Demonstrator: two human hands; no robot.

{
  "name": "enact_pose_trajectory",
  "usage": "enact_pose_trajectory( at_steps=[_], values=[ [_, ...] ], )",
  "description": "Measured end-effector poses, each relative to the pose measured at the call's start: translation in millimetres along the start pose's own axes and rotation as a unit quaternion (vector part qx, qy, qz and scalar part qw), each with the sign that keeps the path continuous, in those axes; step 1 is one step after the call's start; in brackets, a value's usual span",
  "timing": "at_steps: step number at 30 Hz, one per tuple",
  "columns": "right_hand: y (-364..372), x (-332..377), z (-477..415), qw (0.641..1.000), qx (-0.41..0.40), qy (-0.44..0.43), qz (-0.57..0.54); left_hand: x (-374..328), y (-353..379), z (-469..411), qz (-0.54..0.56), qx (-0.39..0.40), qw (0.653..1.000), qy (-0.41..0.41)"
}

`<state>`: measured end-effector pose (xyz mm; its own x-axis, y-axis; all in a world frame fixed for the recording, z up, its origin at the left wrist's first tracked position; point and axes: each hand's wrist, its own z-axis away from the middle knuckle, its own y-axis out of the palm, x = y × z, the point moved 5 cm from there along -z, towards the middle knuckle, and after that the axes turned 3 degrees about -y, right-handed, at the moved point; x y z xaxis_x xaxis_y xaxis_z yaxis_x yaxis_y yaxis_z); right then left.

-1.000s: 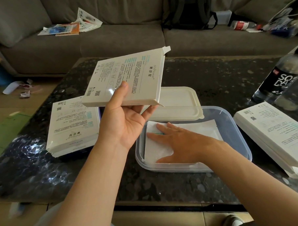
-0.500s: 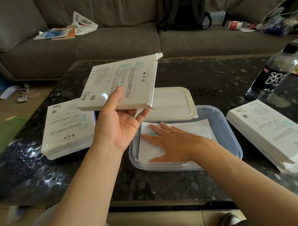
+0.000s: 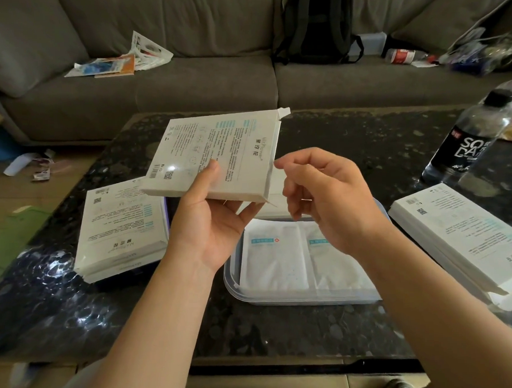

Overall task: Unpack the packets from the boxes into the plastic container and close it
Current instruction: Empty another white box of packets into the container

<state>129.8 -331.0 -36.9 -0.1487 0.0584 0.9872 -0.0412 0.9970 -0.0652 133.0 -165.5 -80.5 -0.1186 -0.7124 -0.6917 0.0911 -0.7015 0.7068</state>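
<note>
Grips box in left hand; holds empty, loosely curled right hand beside its open end, above packets in container. Could spill contents onto table if tipped steeply.

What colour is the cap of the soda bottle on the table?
Black; the cap of the soda bottle shows best in the head view.

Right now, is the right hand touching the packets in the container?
No, the right hand hovers at the open end of the box that the left hand holds, above the packets in the container.
</note>
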Motion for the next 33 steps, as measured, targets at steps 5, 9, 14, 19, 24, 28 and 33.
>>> enact_pose_trajectory(
  at_steps=[5, 9, 14, 19, 24, 28, 33],
  values=[
    [2.0, -0.2, 0.1, 0.998, 0.031, 0.042, -0.046, 5.3, 2.7, 1.1, -0.011, 0.027, 0.999, -0.015],
    [-1.2, -5.1, -4.1, 0.992, 0.057, 0.085, -0.069, 12.2, 6.3, 1.8, -0.024, 0.042, 0.998, -0.027],
    [-11.3, -13.1, -10.6, 0.987, 0.001, 0.122, -0.100, 18.7, 9.6, 2.2, -0.034, 0.045, 0.998, -0.037],
    [-11.7, -11.0, -10.0, 0.986, -0.012, 0.124, -0.111, 19.4, 8.2, 0.7, -0.023, 0.042, 0.998, -0.039],
    [-10.7, -11.2, -10.8, 0.984, -0.035, 0.126, -0.118, 19.1, 6.3, 1.0, 0.005, 0.011, 0.999, -0.041],
    [-18.1, -5.3, -12.0, 0.983, -0.031, 0.100, -0.151, 12.6, -0.3, -0.3, 0.059, -0.019, 0.997, -0.044],
    [-32.7, 2.6, -10.6, 0.978, -0.073, 0.103, -0.163, 1.7, -1.7, -0.5, 0.090, -0.024, 0.995, -0.032]
  ],
)
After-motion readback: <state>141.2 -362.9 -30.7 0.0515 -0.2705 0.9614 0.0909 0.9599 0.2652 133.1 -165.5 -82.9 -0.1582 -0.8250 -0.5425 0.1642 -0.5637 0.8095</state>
